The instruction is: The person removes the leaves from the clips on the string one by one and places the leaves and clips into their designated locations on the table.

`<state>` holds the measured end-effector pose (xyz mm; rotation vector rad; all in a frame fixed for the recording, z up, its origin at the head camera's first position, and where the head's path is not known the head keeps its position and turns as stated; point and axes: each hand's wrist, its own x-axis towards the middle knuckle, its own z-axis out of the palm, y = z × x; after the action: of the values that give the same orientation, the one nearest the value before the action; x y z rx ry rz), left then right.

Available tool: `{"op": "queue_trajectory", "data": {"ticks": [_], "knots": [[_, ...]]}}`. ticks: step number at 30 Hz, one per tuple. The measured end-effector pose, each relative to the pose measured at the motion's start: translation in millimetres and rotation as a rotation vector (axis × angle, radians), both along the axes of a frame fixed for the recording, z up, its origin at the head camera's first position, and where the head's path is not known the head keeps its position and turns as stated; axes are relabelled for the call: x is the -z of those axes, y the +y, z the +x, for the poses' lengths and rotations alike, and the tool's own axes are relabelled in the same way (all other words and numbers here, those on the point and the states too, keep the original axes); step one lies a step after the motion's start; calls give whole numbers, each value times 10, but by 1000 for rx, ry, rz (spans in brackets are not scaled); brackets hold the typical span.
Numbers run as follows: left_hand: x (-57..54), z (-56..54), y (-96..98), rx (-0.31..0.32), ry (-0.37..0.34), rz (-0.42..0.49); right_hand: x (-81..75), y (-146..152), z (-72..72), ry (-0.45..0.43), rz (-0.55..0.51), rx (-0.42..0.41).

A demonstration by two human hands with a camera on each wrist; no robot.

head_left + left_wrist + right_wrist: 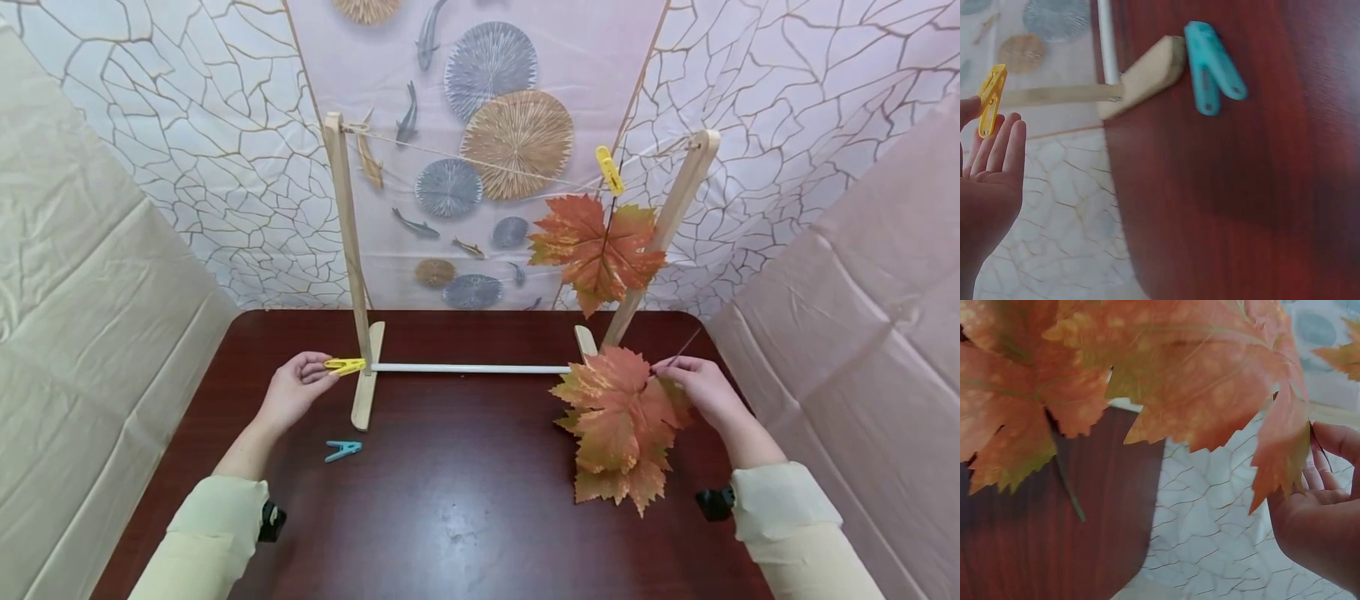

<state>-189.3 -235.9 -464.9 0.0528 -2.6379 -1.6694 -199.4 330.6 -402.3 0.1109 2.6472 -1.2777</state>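
My left hand [296, 390] pinches a yellow clothespin [345, 366] between thumb and fingers, beside the left post of a wooden stand [348, 242]. My right hand [705, 387] pinches the thin dark stem of an orange artificial maple leaf [618, 392], lifted above the table. Beneath it another maple leaf [1016, 394] lies on the table, partly covered in the head view. Between the two posts runs a string [465, 158], where a second yellow clothespin [609, 171] holds a hanging maple leaf [600, 250] near the right post.
A blue clothespin [343, 450] lies on the dark red table [450, 500] in front of the stand's left foot [363, 400]. A white rod [472, 368] joins the stand's two sides low down. Patterned cloth [187, 125] hangs behind the table.
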Motion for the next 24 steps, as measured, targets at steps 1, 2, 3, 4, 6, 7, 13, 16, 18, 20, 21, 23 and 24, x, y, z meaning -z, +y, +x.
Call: {"op": "queue_trajectory", "data": {"ticks": [1,2,3,4,6,7,13,16,18,20,21,23,24], "knots": [[31,8,-18,-1,-11,-5,22,23,-1,-15,-1,1],[62,16,-34,-3,-22,-13,47,45,0,-28,-8,-2],[94,23,-51,-5,-32,-24,74,69,2,-40,-16,-4],[129,27,-66,-9,-42,-33,103,93,4,-53,-27,-4],[202,34,-98,-17,-58,-49,165,141,12,-78,-58,0],[243,38,-117,-19,-65,-55,201,167,15,-87,-69,-2],[475,80,-222,-19,-136,-65,408,265,54,-148,-154,10],[557,122,-256,-17,-164,-72,494,286,77,-175,-167,23],[598,150,-273,-18,-177,-81,555,304,87,-182,-152,22],[637,168,-286,-20,-184,-97,615,323,98,-190,-148,28],[655,174,-291,-19,-187,-103,645,332,103,-195,-149,32],[688,187,-304,-20,-196,-111,710,344,106,-213,-161,31],[704,191,-309,-18,-197,-119,740,349,108,-223,-171,31]]}}
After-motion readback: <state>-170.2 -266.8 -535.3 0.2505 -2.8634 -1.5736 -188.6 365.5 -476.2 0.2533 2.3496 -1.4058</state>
